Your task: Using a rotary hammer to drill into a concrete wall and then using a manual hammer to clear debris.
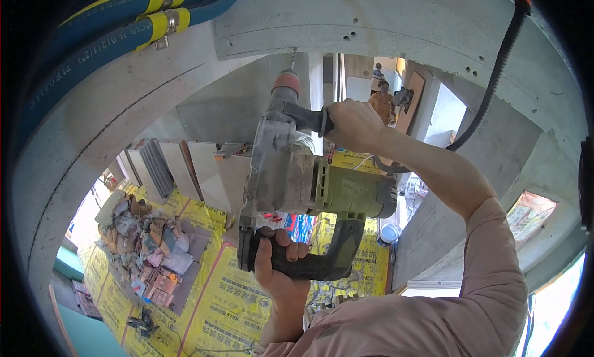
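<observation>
A large green and grey rotary hammer drill point(356, 187) is held upright in front of me. Its long bit point(292, 61) points upward, and its tip meets the lower edge of the concrete beam point(272, 38) overhead. My left hand point(281, 270) is wrapped from below around the black rear handle, fingers at the trigger side. With my right hand point(356, 125) I grip the side handle point(303, 117) just below the red chuck collar point(286, 81); that arm comes in bent from the right. Whether the bit is inside the concrete is too small to tell.
Blue hoses point(130, 41) with yellow bands run at upper left. A black corrugated hose point(495, 78) hangs at right. Below lie a rubble heap point(145, 233), yellow floor sheeting point(229, 301), leaning panels point(151, 165) and a white bucket point(389, 233). Another person point(382, 100) stands farther back.
</observation>
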